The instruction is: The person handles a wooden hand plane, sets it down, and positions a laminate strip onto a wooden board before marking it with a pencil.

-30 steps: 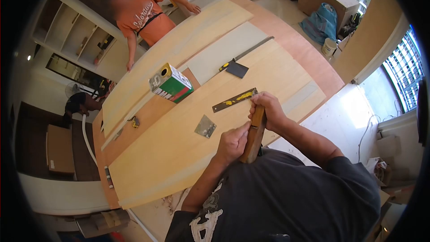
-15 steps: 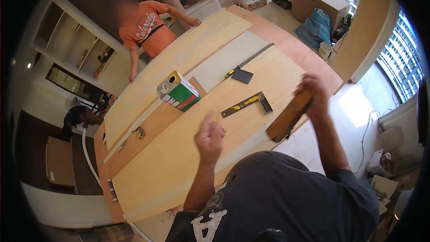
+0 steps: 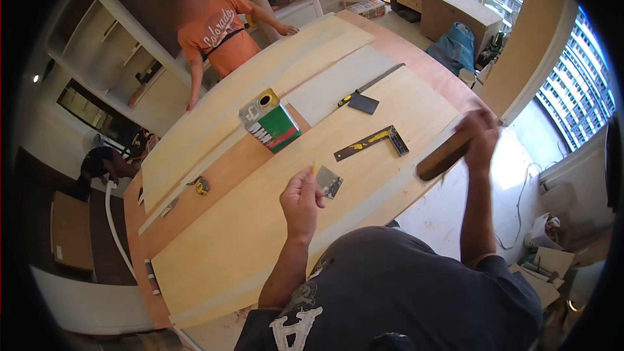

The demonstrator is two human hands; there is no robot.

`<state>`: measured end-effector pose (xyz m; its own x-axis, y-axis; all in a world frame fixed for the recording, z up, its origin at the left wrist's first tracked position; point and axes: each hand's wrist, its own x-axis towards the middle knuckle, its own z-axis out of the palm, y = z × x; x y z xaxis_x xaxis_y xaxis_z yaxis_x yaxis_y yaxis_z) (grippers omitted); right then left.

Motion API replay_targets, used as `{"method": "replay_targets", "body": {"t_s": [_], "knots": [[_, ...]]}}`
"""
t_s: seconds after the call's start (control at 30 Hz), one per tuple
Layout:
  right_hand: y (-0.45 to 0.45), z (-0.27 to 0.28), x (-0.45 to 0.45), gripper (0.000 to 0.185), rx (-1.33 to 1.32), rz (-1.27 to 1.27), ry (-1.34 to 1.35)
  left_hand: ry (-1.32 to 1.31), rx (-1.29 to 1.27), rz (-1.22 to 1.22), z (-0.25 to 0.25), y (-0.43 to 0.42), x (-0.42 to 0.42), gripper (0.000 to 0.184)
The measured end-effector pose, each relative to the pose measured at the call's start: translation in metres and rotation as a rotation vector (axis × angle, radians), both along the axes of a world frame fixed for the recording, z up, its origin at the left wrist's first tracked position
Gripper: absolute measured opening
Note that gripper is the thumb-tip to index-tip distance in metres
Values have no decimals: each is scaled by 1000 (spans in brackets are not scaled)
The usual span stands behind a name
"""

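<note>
My left hand (image 3: pixel 302 205) is closed, its fingertips pinching a slim yellow stick, like a pencil (image 3: pixel 314 169), above the pale plywood sheet (image 3: pixel 260 221). Right beside those fingers is a small grey metal plate (image 3: pixel 330 182); whether it is held or lies on the sheet I cannot tell. My right hand (image 3: pixel 481 138) grips a wooden hand plane (image 3: pixel 444 158), slightly blurred, at the sheet's near right edge. A try square (image 3: pixel 374 142) with yellow marks lies between the hands. Beyond it rest a black blade with a yellow-black handle (image 3: pixel 354 101) and a green-and-white metal can (image 3: pixel 273 129).
Across the table a person in an orange shirt (image 3: pixel 224 32) rests both hands on another plywood strip (image 3: pixel 260 58). A tape measure (image 3: pixel 202 186) and a utility knife (image 3: pixel 169 206) lie left. Another person (image 3: pixel 104 164) bends at far left. A cable (image 3: pixel 520 201) trails over the floor.
My right hand has moved the plane right, down to the sheet's edge. My left hand stays almost in place, and the grey plate beside it shows more. The view has shifted slightly.
</note>
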<state>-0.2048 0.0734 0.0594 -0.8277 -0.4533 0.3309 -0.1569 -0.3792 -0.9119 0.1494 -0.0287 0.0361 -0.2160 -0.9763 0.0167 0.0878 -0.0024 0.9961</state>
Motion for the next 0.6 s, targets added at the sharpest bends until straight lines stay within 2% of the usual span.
{"method": "replay_targets", "body": {"t_s": [0.03,0.07,0.13,0.17,0.2,0.23,0.3,0.6], "knots": [[-4,-17,28,33,82,148,-72,11,11,-49,-4,4,2,27],[-9,-23,61,28,277,243,-131,20,22,-108,-6,6,4,26],[-19,-50,109,23,397,608,-143,34,23,-175,-9,9,13,24],[-17,-35,133,26,516,741,-48,62,20,-241,-10,8,10,24],[-19,-42,147,29,299,746,296,98,62,-304,-8,9,10,22],[-19,-28,156,31,272,803,375,124,106,-360,-6,11,12,21],[-21,-12,167,29,232,892,341,197,133,-462,-4,15,10,20],[-15,-7,174,15,271,802,379,292,215,-643,-25,11,23,21]]}}
